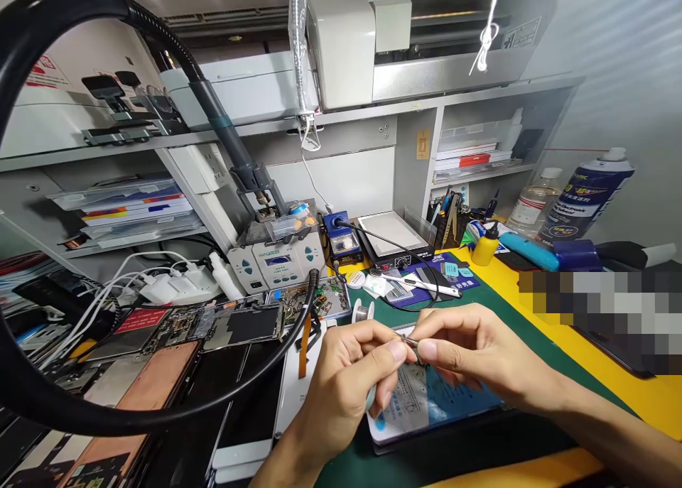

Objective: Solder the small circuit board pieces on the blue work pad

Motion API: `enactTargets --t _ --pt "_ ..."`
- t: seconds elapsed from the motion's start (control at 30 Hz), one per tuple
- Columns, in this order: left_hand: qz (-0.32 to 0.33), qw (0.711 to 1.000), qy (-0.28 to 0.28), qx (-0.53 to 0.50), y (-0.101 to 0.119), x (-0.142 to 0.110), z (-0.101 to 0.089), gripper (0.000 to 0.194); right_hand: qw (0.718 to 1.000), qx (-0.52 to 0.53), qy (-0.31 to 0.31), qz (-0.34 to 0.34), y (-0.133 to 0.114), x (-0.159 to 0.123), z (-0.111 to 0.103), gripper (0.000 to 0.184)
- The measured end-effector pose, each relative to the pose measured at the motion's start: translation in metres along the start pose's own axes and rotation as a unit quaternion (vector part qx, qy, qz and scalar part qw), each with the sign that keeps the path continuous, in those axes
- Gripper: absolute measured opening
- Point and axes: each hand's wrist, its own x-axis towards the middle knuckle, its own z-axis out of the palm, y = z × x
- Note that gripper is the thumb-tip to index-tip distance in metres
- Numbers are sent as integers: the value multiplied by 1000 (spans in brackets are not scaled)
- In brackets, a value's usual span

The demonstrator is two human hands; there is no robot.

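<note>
My left hand (341, 396) pinches a pale blue tool handle (370, 399) between thumb and fingers. My right hand (469, 353) is raised over the work, with thumb and forefinger closed on a tiny metal tip (410, 342), which meets the left fingertips. What that tip is stays too small to tell. Beneath both hands lies a blue printed sheet (431, 399) on a dark green work mat (341, 467). A small spool of solder wire (362, 310) stands just beyond my left hand.
Opened phone circuit boards (245, 328) lie left of my hands, and a black flexible arm (250, 385) curves across that side. Behind stand a soldering station (274, 264) and a heated plate (391, 234). A yellow bottle (484, 246) and a spray can (586, 197) stand right.
</note>
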Motion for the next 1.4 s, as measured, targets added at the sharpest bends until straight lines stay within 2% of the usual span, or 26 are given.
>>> enactTargets --t 0.37,0.67,1.0,1.4 --pt "-29 993 -43 -108 -4 2 -2 15 999 -6 -27 -27 2 -3 0 17" --pt "-30 986 -73 -147 -12 4 -7 14 997 -8 -31 -69 6 -3 2 12" --pt "-39 977 -123 -167 -13 7 -10 12 985 -111 -8 -130 4 -9 3 14" --pt "-57 977 -132 -156 -13 6 -11 12 951 -217 -9 -220 3 -13 2 9"
